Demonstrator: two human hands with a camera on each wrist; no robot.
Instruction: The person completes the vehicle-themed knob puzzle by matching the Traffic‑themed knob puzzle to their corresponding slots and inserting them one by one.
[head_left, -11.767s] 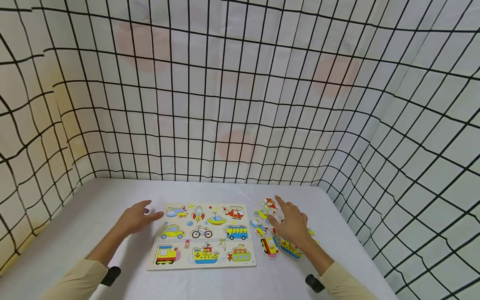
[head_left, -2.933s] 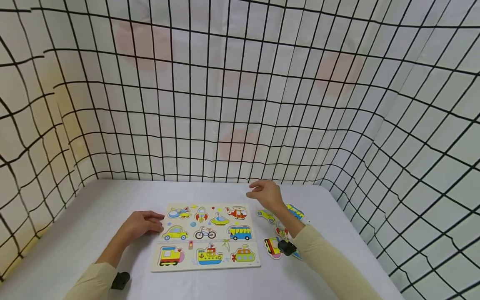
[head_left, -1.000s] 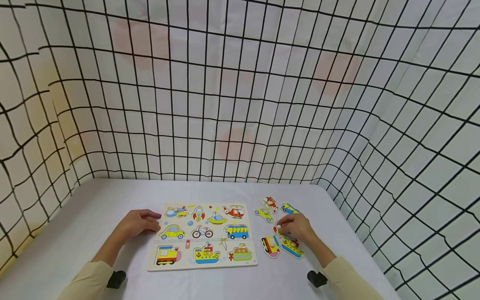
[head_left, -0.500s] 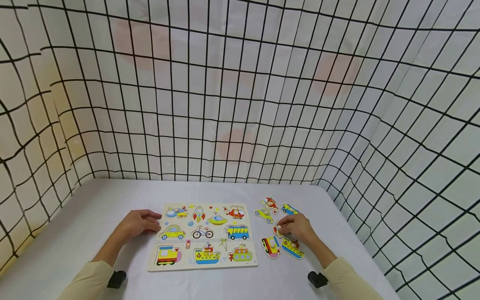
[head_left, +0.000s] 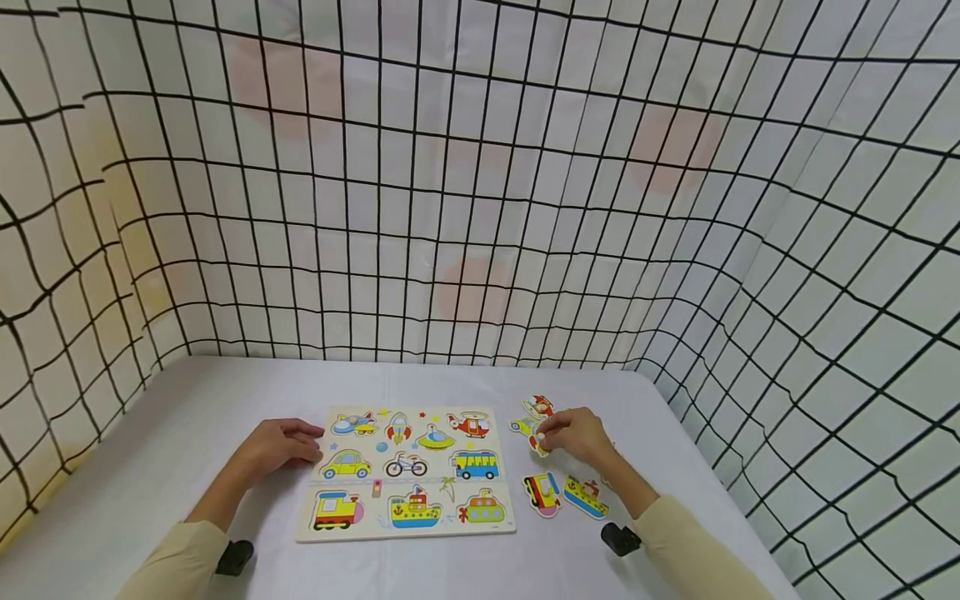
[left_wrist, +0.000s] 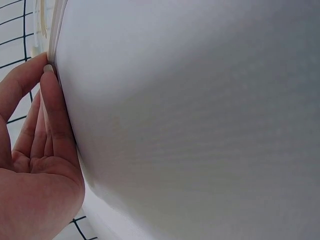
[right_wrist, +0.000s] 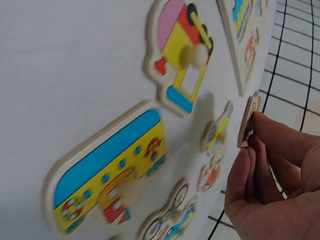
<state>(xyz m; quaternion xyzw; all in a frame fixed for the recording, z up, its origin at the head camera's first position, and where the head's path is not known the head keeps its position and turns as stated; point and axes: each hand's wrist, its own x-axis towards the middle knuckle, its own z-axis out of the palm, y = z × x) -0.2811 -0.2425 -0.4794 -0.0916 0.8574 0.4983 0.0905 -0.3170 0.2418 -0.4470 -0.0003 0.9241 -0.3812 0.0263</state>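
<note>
My right hand (head_left: pixel 577 435) pinches a rocket-shaped puzzle piece (right_wrist: pixel 248 120), lifted beside the yellow car piece (head_left: pixel 522 427) and the helicopter piece (head_left: pixel 538 406). Thumb and fingertips hold it in the right wrist view. Fingers of my left hand (head_left: pixel 273 447) touch the left edge of the wooden puzzle board (head_left: pixel 307 523), which shows pictures of vehicles. An airplane (head_left: pixel 352 425) lies at the board's upper left. Nearer to me, the train piece (head_left: pixel 542 495) and ship piece (head_left: pixel 586 497) lie on the table. The right hand and arm hide part of the pile in the head view.
Black netting (head_left: pixel 450 208) over white cloth surrounds the table (head_left: pixel 420 575) at the back and sides. The bicycle piece (right_wrist: pixel 165 212) and bus piece (right_wrist: pixel 181 223) lie close together in the right wrist view. Black wrist cameras are strapped on both wrists.
The right hand has moved left and away from me, lifting the rocket piece from the pile. The airplane piece seen in the pile in the oldest frame is gone from there. Left hand stays put lately.
</note>
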